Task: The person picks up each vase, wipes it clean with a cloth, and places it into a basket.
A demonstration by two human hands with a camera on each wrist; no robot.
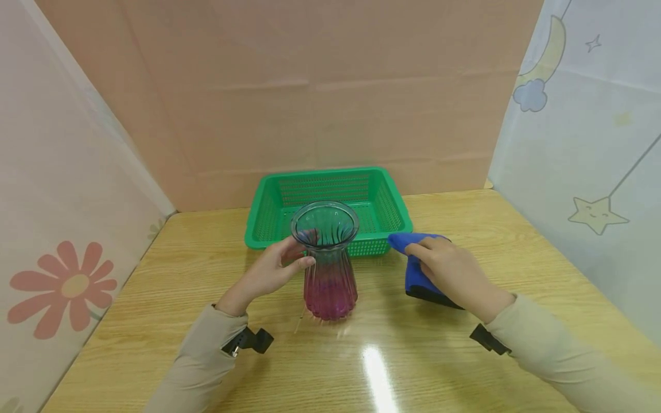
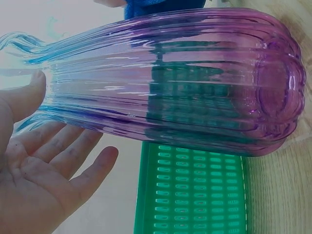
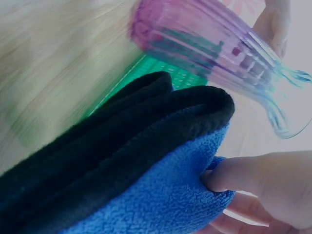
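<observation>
A ribbed glass vase [image 1: 330, 281], blue-grey at the flared rim and pink-purple toward the base, is upright in front of the green basket [image 1: 251, 229]. My left hand [image 1: 273, 267] holds it by the narrow neck, thumb on the near side and fingers reaching behind; in the left wrist view the thumb [image 2: 29, 97] lies against the neck. To the right of the vase, my right hand [image 1: 454, 275] pinches a folded blue cloth [image 1: 417, 275] with black edging. The right wrist view shows the thumb pressing into the fold of the blue cloth [image 3: 161, 195].
The green plastic basket with perforated sides stands at the back of the wooden table [image 1: 206, 252], against a plain pinkish-tan backdrop [image 1: 320, 103]. Printed sheets with a flower [image 1: 67, 287] and a star [image 1: 598, 215] flank the table on both sides.
</observation>
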